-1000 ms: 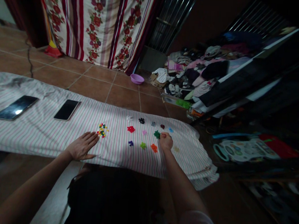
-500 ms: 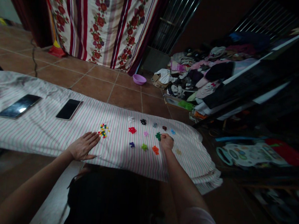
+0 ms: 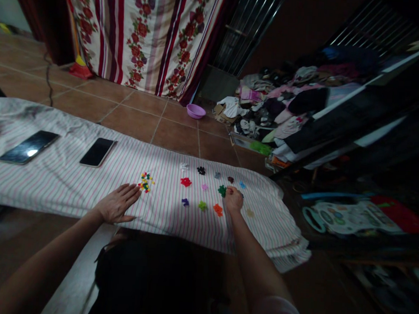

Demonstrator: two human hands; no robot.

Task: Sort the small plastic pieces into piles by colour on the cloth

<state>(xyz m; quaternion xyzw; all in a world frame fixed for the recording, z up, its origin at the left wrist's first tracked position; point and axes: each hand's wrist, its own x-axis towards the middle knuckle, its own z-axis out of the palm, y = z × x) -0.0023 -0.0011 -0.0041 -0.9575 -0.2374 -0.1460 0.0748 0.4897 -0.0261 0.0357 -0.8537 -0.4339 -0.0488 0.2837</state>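
My left hand [image 3: 119, 204] lies flat on the striped cloth [image 3: 164, 220], fingers stretched out, their tips beside a mixed pile of tiny yellow, red, green and white pieces [image 3: 145, 183]. My right hand [image 3: 234, 199] is closed in a pinch at the edge of a dark green pile [image 3: 222, 191]; whatever lies between its fingertips is hidden. Around it sit small one-colour piles: orange pieces [image 3: 218, 210], lime pieces [image 3: 202, 206], pink pieces [image 3: 204, 187], red pieces [image 3: 185, 182], dark blue pieces [image 3: 185, 202], black pieces [image 3: 201, 170] and beige pieces [image 3: 250, 213].
Two dark-screened devices, a tablet [image 3: 29, 146] and a phone [image 3: 97, 152], rest on the cloth at left. Beyond it, a purple basin [image 3: 196, 112] stands on the tiled floor. Heaped clothes [image 3: 279, 99] and a dark shelf frame occupy the right side.
Both hands keep nearly the same places, the right one still pinched by the dark green pile. The view has shifted very slightly.
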